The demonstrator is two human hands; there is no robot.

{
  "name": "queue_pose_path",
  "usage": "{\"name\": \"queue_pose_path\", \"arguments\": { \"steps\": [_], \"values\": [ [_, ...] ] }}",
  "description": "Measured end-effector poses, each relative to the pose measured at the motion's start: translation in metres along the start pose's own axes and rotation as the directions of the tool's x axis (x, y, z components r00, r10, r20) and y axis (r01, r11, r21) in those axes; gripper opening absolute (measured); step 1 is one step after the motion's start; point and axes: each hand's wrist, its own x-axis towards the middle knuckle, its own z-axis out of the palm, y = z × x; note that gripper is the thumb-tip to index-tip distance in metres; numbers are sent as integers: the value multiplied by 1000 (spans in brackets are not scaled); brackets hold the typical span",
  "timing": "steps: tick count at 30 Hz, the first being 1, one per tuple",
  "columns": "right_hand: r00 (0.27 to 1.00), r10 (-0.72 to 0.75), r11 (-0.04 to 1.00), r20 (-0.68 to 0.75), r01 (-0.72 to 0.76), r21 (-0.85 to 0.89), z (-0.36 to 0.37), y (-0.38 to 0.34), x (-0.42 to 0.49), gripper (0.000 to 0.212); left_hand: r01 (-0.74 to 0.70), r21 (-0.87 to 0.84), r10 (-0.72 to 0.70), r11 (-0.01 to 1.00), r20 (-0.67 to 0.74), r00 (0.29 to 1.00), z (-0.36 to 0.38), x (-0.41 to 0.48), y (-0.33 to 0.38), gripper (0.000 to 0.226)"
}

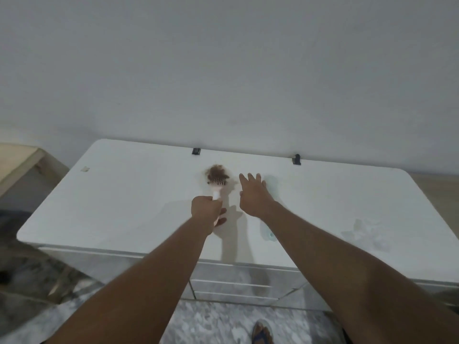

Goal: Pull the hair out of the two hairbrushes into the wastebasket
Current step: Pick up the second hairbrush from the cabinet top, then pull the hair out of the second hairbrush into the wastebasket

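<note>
A white hairbrush (218,182) stands over the white dresser top (119,202), bristles toward me, with a thick clump of brown hair (218,172) caught in its head. My left hand (206,211) is closed around its handle. My right hand (253,194) hovers just right of the brush head, fingers spread and holding nothing. A pale mint hairbrush (270,235) lies on the dresser under my right forearm. Only its ends show, and I cannot tell whether it holds hair. No wastebasket is in view.
Two small black clips (196,151) (296,159) sit at the dresser's back edge against the wall. Drawer fronts (236,284) face me below. A wooden piece of furniture (17,165) stands at the left. My sandalled foot (262,333) is on the marbled floor.
</note>
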Motion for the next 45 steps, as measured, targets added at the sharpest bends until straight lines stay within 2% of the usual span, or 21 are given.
{"name": "queue_pose_path", "arguments": {
  "steps": [6,9,12,15,18,21,24,32,35,39,45],
  "values": [
    [985,-171,984,-37,173,39,5,-74,11,60,-43,-231,9,972,-146,989,-76,2,5,20],
    [953,-303,951,-18,304,53,11,-146,12,61,-68,-316,-19,946,-263,965,-140,-3,5,15],
    [890,-456,887,-10,455,77,23,-231,-2,64,-118,-376,-42,919,-390,920,-213,-18,-7,12],
    [805,-594,802,0,591,91,42,-314,-27,64,-167,-407,-79,898,-523,849,-288,-48,-29,17],
    [704,-710,700,4,705,113,68,-391,-57,61,-198,-384,-117,902,-659,743,-359,-76,-62,21],
    [615,-787,615,47,775,148,105,-453,-92,63,-210,-428,-199,879,-730,654,-417,-98,-108,22],
    [556,-815,578,162,799,165,151,-494,-127,67,-197,-455,-266,868,-762,590,-456,-114,-165,23],
    [450,-839,525,306,816,241,322,-523,-177,63,-93,-606,-480,790,-705,521,-484,-99,-345,22],
    [414,-836,514,361,821,249,386,-512,-182,64,-50,-650,-523,758,-652,549,-477,-76,-407,23],
    [404,-815,520,414,827,215,453,-499,-180,66,-42,-674,-528,738,-615,585,-468,-45,-467,27],
    [397,-792,554,463,786,273,505,-484,-179,61,-22,-646,-494,763,-605,624,-459,-15,-518,28]
  ]
}}
